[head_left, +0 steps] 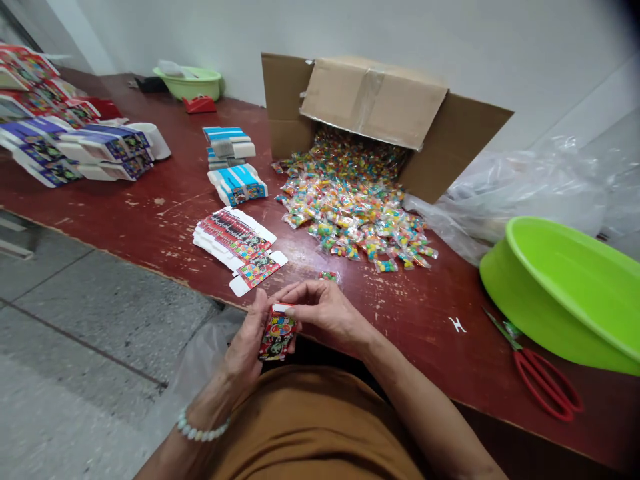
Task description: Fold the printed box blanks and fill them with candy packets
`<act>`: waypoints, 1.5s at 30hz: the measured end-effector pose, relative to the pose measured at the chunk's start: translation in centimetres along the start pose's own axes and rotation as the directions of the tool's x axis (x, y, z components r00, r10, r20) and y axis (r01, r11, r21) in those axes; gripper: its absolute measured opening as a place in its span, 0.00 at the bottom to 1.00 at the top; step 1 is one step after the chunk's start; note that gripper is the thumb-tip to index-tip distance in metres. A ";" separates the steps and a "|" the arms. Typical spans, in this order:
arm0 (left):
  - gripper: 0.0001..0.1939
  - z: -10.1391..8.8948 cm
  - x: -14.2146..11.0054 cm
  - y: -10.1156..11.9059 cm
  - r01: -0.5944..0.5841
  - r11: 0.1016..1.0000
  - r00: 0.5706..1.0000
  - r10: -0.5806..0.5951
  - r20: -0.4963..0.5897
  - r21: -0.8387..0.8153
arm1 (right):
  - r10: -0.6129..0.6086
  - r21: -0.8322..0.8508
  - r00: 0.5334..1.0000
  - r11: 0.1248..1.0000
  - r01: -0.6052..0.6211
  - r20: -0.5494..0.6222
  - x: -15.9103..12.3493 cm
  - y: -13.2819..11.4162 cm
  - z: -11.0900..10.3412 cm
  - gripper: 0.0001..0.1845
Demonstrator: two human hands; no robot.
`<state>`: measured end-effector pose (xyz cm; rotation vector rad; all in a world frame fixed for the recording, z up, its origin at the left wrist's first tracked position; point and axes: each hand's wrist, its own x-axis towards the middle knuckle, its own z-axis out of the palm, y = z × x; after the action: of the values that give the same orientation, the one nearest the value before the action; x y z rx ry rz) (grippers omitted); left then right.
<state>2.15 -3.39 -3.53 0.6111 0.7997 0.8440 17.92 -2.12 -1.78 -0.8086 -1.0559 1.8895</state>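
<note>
My left hand (247,340) is wrapped round a small red candy box (278,335) with colourful print, held upright over the table's front edge. At the top of the box, the thumb and fingers of my right hand (325,312) pinch its white flap. Just beyond my hands lies a fanned stack of flat red cartons (235,243). One small candy packet (330,276) rests on the table behind my right fingers. Further back, many clear candy packets (355,213) spill from a cardboard box (375,100) lying on its side.
Bundled blue cartons (239,185) and purple cartons (107,150) stand at the left of the red table (170,233). On the right are a large green basin (530,293), red-handled scissors (545,383) and plastic sheeting (530,180). A red tape dispenser (200,105) sits far back.
</note>
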 end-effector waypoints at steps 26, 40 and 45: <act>0.29 -8.0 -3.7 -2.6 -0.052 0.597 0.782 0.523 -0.339 0.800 | -0.340 -0.962 0.915 0.235 -0.141 -0.218 9.7 1.2 -2.9 0.27; 0.23 -6.5 0.7 4.4 -0.113 0.093 0.554 0.832 -0.015 0.989 | -0.272 -0.755 0.933 0.656 0.000 -0.236 9.9 1.5 -4.6 0.08; 0.28 -4.5 0.4 5.9 -0.210 0.616 0.919 0.389 -0.061 0.759 | -0.345 -0.543 0.937 0.778 0.316 0.051 6.5 -1.2 -3.9 0.07</act>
<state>-3.71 0.77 -1.82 1.4442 1.2909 0.8857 18.50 5.35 -3.40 -0.9032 -1.6250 1.2658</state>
